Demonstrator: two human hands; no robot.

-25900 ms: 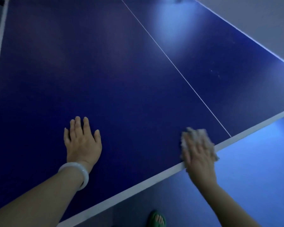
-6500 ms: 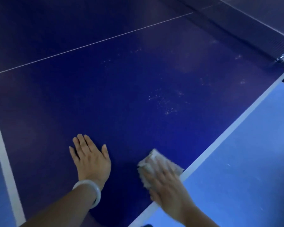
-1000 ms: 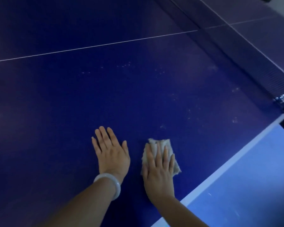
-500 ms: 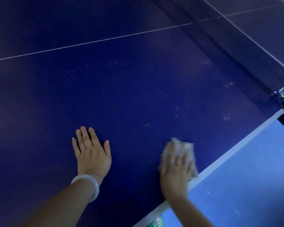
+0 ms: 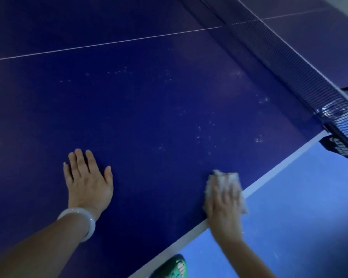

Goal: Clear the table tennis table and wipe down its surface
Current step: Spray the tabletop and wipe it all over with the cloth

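The right hand [image 5: 224,203] pressed the cloth [image 5: 225,180] flat, fingers seemingly straight (blurred), at the counter's [image 5: 149,117] white near edge. The left hand [image 5: 87,181] lay flat, fingers spread. Specks [image 5: 199,135] dotted the open surface toward the net [image 5: 285,63].

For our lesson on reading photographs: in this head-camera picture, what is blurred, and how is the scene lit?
Head view: the right hand and its cloth are smeared by motion blur; the left hand is sharp; lighting is dim and blue, the floor brighter than the table; wide-angle lens splays the net diagonally.
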